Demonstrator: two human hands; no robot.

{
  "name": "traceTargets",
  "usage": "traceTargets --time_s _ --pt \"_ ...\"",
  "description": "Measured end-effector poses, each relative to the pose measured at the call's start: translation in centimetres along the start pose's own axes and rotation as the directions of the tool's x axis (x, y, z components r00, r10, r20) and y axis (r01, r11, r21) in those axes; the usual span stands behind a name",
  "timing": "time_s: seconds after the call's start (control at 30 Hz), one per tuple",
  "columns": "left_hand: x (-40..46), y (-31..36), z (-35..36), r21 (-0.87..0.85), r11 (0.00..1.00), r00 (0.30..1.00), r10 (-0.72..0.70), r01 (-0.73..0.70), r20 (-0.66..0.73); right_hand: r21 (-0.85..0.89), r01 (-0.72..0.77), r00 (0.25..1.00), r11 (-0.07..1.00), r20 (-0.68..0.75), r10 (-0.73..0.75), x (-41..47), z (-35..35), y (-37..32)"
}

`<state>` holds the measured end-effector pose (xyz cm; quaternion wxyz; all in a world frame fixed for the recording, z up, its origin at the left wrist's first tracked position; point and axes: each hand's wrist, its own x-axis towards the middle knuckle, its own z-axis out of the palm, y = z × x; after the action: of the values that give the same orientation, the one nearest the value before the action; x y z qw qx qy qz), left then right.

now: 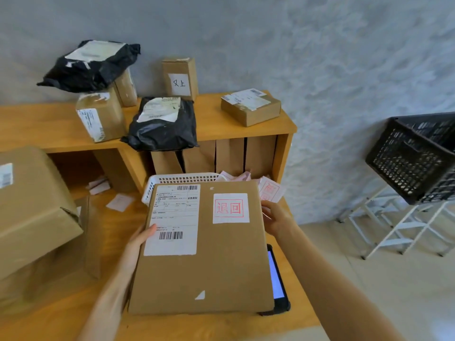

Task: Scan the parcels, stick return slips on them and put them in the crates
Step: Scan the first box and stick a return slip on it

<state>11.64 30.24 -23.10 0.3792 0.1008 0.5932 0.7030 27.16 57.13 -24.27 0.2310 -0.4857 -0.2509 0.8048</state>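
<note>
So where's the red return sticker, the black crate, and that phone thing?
Return sticker (231, 208): head view, middle of the white slip with red characters on the held box.
Black crate (408, 163): head view, its meshed front wall, at the right.
Phone (276, 276): head view, lit screen showing beside the box's right edge.

You hold a flat parcel (204, 257) of matt brown cardboard, its paper return slip (231, 208) white with red print. Under it lies smooth honey-coloured wood, the table (73, 313). Behind the parcel sits a white plastic lattice basket (182, 178); further back, a crinkled glossy black poly bag (162, 129). Right of it, a black plastic mesh crate (413, 158).
</note>
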Motion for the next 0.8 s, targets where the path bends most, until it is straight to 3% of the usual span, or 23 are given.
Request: traceTargets --time_s 0.3,0.53,0.8 --pt "1.1 0.7 -1.8 0.014 1.000 0.994 -0.019 0.021 -0.108 -0.120 0.010 0.993 0.993 -0.114 -0.024 3.4 1.6 -0.8" --pt "1.6 1.0 -1.9 -0.023 1.000 0.994 -0.021 0.019 -0.109 -0.294 -0.060 0.998 0.954 -0.037 0.052 3.2 2.5 -1.0" --pt "3.9 0.5 2.1 -0.087 0.996 1.000 -0.029 0.029 0.006 -0.424 0.206 0.941 0.882 0.333 -0.060 -1.7 -0.9 -1.4"
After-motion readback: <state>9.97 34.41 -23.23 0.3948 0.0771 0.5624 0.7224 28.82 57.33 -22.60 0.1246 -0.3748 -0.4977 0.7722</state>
